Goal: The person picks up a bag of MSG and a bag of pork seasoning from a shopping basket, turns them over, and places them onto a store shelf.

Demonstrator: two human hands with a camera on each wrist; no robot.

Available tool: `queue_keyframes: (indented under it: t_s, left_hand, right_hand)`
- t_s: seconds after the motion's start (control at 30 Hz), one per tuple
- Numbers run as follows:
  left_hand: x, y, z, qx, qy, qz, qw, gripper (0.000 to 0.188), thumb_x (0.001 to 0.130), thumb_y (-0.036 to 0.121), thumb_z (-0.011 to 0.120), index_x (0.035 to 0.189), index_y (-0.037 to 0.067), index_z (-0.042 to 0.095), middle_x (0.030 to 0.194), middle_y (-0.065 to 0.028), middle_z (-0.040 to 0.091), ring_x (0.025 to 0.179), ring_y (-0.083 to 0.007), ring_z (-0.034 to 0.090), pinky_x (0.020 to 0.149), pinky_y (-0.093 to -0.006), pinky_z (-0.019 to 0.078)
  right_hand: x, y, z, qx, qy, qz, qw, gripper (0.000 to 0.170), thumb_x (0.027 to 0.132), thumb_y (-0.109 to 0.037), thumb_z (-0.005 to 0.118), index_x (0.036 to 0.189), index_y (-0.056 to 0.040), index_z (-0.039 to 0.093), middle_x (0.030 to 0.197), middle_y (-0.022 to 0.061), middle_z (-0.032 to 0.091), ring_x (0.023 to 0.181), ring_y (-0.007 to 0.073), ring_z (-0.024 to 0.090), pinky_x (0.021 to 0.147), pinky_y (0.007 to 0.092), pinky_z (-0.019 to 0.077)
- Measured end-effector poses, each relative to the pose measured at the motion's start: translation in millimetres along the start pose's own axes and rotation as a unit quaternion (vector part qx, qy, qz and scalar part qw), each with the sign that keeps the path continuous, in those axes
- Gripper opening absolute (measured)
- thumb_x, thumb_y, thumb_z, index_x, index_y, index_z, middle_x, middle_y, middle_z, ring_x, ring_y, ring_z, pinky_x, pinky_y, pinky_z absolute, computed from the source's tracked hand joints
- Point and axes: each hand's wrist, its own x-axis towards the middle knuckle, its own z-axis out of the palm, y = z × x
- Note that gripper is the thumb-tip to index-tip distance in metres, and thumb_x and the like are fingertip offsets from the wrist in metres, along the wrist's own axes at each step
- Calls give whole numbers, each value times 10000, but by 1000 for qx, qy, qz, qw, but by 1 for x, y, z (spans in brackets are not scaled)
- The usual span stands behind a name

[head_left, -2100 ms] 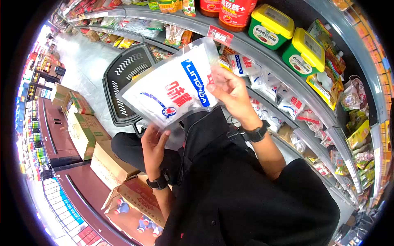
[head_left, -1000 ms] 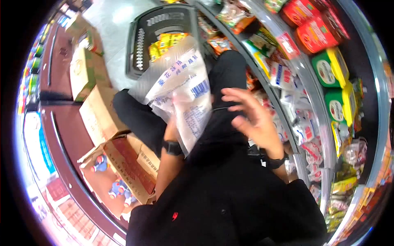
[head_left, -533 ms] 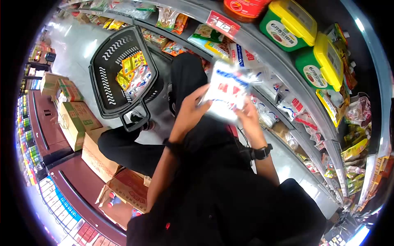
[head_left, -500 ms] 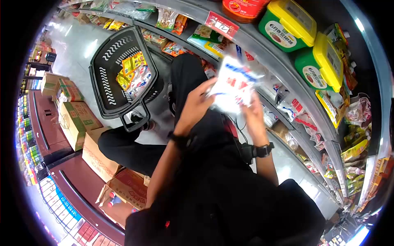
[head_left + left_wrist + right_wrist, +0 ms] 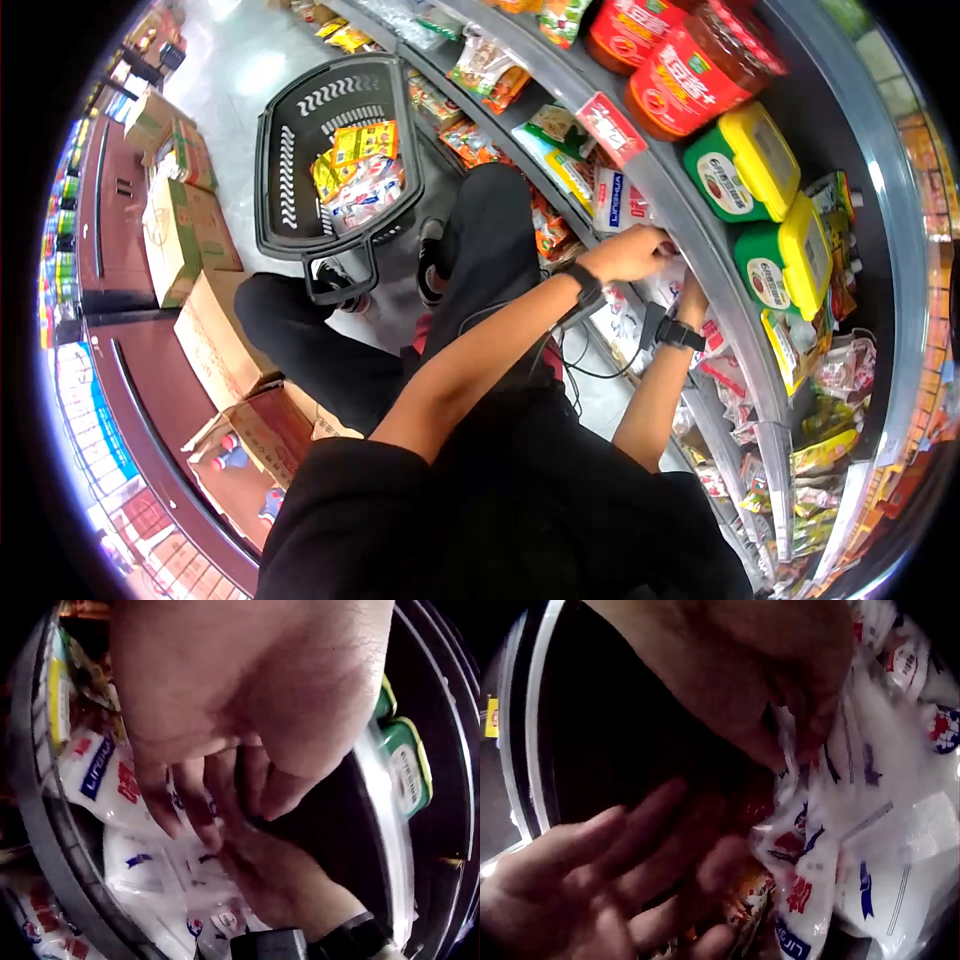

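Both hands reach in under the shelf edge among white plastic bags with red and blue print. In the head view the left hand (image 5: 628,254) is beside a white bag (image 5: 618,203); the right hand (image 5: 692,300) is partly hidden by the shelf edge. The right wrist view has the right hand (image 5: 780,682) pinching a crumpled clear-and-white bag (image 5: 802,840), while the left hand (image 5: 622,877) is spread with bent fingers, holding nothing visible. Seen from the left wrist, the left hand (image 5: 247,690) hangs over the right hand (image 5: 277,874), near more white bags (image 5: 142,862).
A black basket (image 5: 283,175) with yellow packets (image 5: 365,142) and white bags stands on the floor. Red-labelled jars (image 5: 690,85) and green tubs with yellow lids (image 5: 742,165) are on the shelf above. Cardboard boxes (image 5: 215,340) line the left side.
The white bag that both hands held before the body is no longer between them there. Both hands have moved right, into the shelf, and the view has shifted.
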Motion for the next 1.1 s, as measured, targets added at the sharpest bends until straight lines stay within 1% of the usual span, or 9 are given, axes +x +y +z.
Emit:
queue_keyframes:
  t_s: [0.2, 0.33, 0.4, 0.53, 0.6, 0.73, 0.93, 1.03, 1.1]
  left_hand:
    - [-110, 30, -59, -178, 24, -30, 983, 310, 910, 79, 581, 1209, 1, 556, 1112, -94, 644, 1016, -150, 609, 871, -286, 488]
    - [-192, 44, -116, -264, 210, -4, 941, 312, 936, 96, 562, 1234, 6, 548, 1166, -95, 620, 1062, -163, 590, 942, -305, 454]
    - [-247, 55, -143, -150, 368, -4, 918, 320, 935, 99, 560, 1240, 4, 543, 1213, -104, 597, 1109, -178, 572, 976, -317, 436]
    - [-338, 75, -199, -85, 646, -6, 759, 394, 941, 102, 536, 1314, 1, 457, 1316, -136, 534, 1194, -234, 540, 1028, -356, 417]
    - [-368, 88, -234, -70, 677, 38, 732, 433, 955, 136, 514, 1352, 2, 401, 1377, -155, 479, 1127, -268, 595, 890, -331, 529]
    - [-376, 119, -311, -6, 663, -3, 749, 447, 960, 207, 510, 1359, 31, 409, 1389, -155, 464, 1054, -287, 641, 611, -216, 571]
    - [-316, -76, -400, 64, 669, -180, 718, 484, 885, 193, 603, 1317, 22, 467, 1228, -133, 563, 1031, -197, 579, 804, -314, 483]
    - [-313, -212, -393, -142, 609, -288, 725, 512, 865, 154, 591, 1325, 2, 425, 1152, -147, 572, 967, -211, 570, 822, -328, 470]
    - [-321, -245, -375, -315, 562, -418, 641, 555, 862, 228, 581, 1333, 2, 394, 1148, -146, 561, 974, -244, 562, 822, -382, 467]
  right_hand:
    - [20, 3, 28, 135, 115, 92, 980, 301, 874, -265, 642, 1030, -9, 679, 1038, 126, 684, 889, 274, 623, 805, 373, 489]
    - [12, -125, -23, 330, 53, 251, 908, 284, 823, -140, 706, 1044, 28, 648, 1012, 170, 672, 824, 241, 650, 686, 338, 544]
    - [11, -183, -26, 332, -225, 119, 908, 244, 846, -140, 699, 1035, -2, 631, 991, 123, 658, 873, 173, 634, 735, 315, 538]
    - [-24, -385, -49, 551, -414, -32, 724, 249, 892, -123, 653, 1108, -30, 571, 1052, 80, 637, 918, 155, 627, 840, 285, 500]
    - [-30, -468, -55, 583, -516, -76, 623, 228, 885, -128, 662, 1072, -19, 590, 1026, 76, 650, 918, 140, 629, 832, 275, 501]
    - [-11, -581, 14, 520, -534, -233, 624, 228, 922, -159, 614, 1093, -11, 584, 998, 58, 646, 911, 127, 637, 790, 270, 519]
    - [-58, -665, 243, 486, -549, -267, 626, 312, 820, -238, 685, 1026, -10, 638, 953, 131, 695, 842, 223, 667, 751, 341, 522]
    - [-147, -620, 389, 343, -528, -405, 663, 381, 786, -252, 709, 1080, -20, 638, 1057, 194, 662, 1018, 302, 629, 852, 381, 508]
    - [-169, -604, 385, 166, -576, -387, 701, 432, 757, -230, 735, 1118, -19, 624, 1134, 210, 629, 1090, 328, 600, 903, 399, 499]
